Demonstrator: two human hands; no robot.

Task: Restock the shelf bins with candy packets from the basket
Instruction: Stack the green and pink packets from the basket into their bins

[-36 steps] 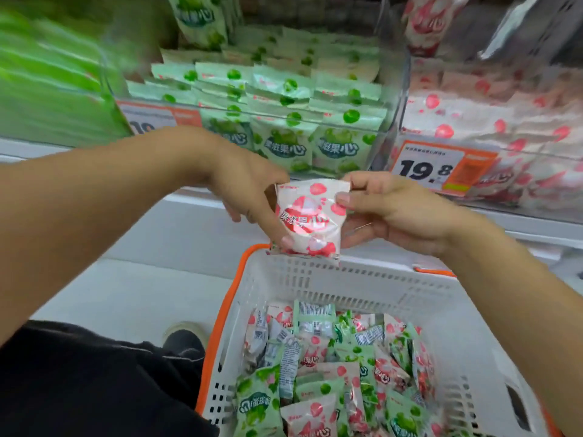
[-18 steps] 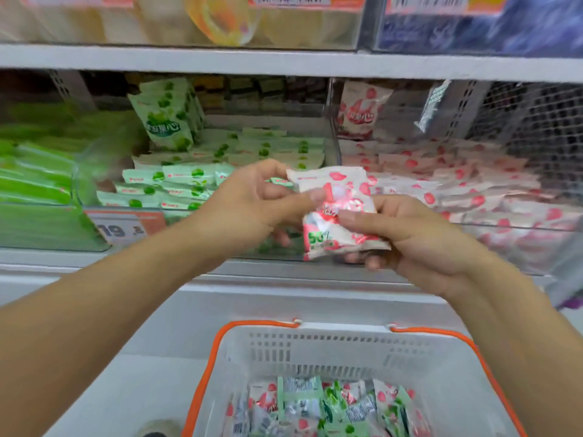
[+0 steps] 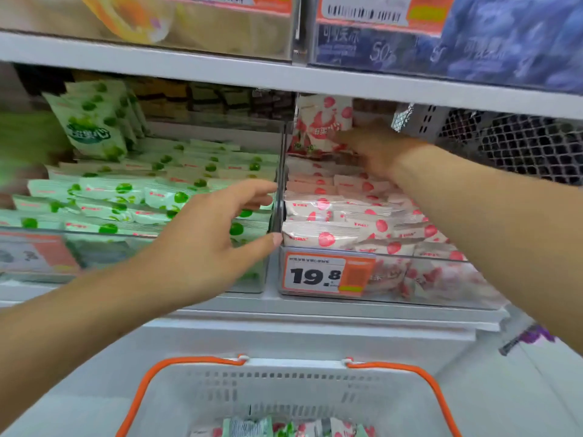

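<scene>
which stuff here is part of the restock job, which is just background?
Job:
right hand placing pink packet
pink bin
green bin
left hand, empty
basket

Background:
price tag
top-shelf blue packs
mesh rack

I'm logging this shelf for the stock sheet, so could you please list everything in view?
Green packets: many, white and green, left bin.
Pink packets: many, white and pink, right bin.
Held packet: one, pink, upright at the back of the right bin.
Price tag: one, orange and white, right bin front.
Basket: one, white with orange handles, below; mixed packets inside.
Left hand: open, at the divider between the bins.
Right hand: holds the held packet.
</scene>
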